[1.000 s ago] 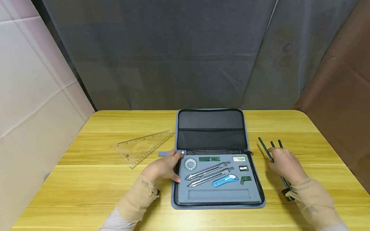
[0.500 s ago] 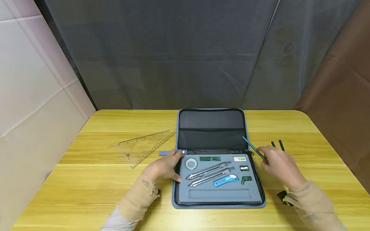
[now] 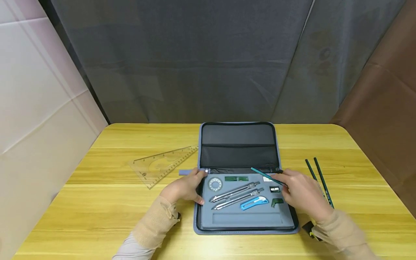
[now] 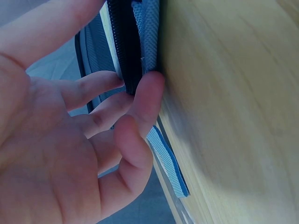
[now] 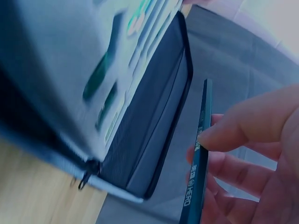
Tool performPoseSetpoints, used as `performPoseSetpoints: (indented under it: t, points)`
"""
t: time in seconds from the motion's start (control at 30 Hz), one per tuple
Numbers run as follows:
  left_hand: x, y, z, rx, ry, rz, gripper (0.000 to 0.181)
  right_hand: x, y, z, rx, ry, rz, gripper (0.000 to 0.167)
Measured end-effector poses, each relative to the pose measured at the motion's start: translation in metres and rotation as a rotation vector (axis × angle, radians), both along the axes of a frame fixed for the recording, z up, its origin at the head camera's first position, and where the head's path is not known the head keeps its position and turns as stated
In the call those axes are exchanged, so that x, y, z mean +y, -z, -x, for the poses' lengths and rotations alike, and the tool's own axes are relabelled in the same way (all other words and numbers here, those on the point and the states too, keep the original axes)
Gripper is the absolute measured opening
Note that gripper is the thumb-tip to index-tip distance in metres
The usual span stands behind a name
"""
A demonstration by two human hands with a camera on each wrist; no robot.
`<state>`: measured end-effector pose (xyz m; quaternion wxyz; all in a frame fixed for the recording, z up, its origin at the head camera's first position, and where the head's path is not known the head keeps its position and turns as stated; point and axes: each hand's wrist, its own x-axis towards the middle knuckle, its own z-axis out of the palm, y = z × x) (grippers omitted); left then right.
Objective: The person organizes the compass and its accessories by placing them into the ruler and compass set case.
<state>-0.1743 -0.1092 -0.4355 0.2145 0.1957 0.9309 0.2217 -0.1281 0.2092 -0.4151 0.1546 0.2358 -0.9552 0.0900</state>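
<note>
A dark green pencil (image 5: pixel 200 158) with printed lettering is pinched between the thumb and fingers of my right hand (image 3: pixel 303 193). Its far end extends over the upper right of the open zip case (image 3: pixel 246 231), above the tray. My left hand (image 3: pixel 185 187) holds the case's left edge, thumb on the tray's side and fingers curled against the zipper border (image 4: pixel 128 42). In the grey tray lie two metal compasses (image 3: pixel 234 192), a blue utility knife (image 3: pixel 254 203), a round white dial-like piece (image 3: pixel 215 184), a sharpener (image 3: pixel 274 189) and a partly hidden eraser (image 3: pixel 267 179). A long slot (image 3: pixel 246 218) runs along the front.
Two more dark green pencils (image 3: pixel 320 173) lie on the table right of the case, partly behind my right hand. A clear set square (image 3: pixel 149 177) lies to the left. The case lid (image 3: pixel 238 144) stands open at the back, with a blue strap (image 3: pixel 184 172) beside it.
My right hand has lifted a pencil from beside the others and carried it left over the case. The left hand stays at the case's edge.
</note>
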Motion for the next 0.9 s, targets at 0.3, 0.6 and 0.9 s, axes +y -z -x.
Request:
performPoseSetpoints:
  t: [0.3, 0.6, 0.9]
  points:
    - [-0.001, 0.002, 0.0, 0.0, 0.0, -0.006, 0.082, -0.015, 0.004, -0.007, 0.033, -0.031, -0.059, 0.044]
    - [-0.001, 0.0, -0.001, -0.001, 0.0, -0.01, 0.082, -0.026, 0.008, -0.014, 0.031, -0.075, -0.053, 0.041]
    - [-0.001, 0.0, -0.001, 0.005, 0.003, -0.012, 0.081, -0.035, 0.013, -0.019, 0.069, -0.152, -0.006, 0.044]
